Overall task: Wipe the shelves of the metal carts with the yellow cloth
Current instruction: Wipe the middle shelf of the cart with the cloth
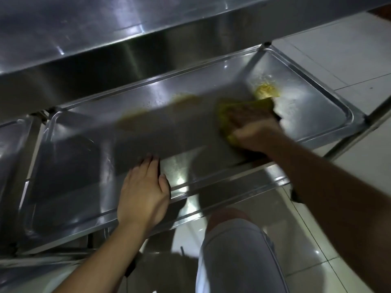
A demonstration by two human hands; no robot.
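Observation:
The metal cart's lower shelf (306,115) is a shiny steel tray with a raised rim. My right hand (251,127) presses the yellow cloth (243,106) flat onto the shelf near its right end; the image there is blurred. A yellowish reflection of the cloth shows on the steel just beyond it. My left hand (143,191) rests flat on the shelf's near edge, fingers straight, thumb along the rim. The cart's upper shelf (105,39) overhangs the back of the lower one.
A second steel tray (10,144) adjoins on the left. White floor tiles (349,60) lie to the right and below. My knee in light shorts (237,240) is close under the shelf's near rim.

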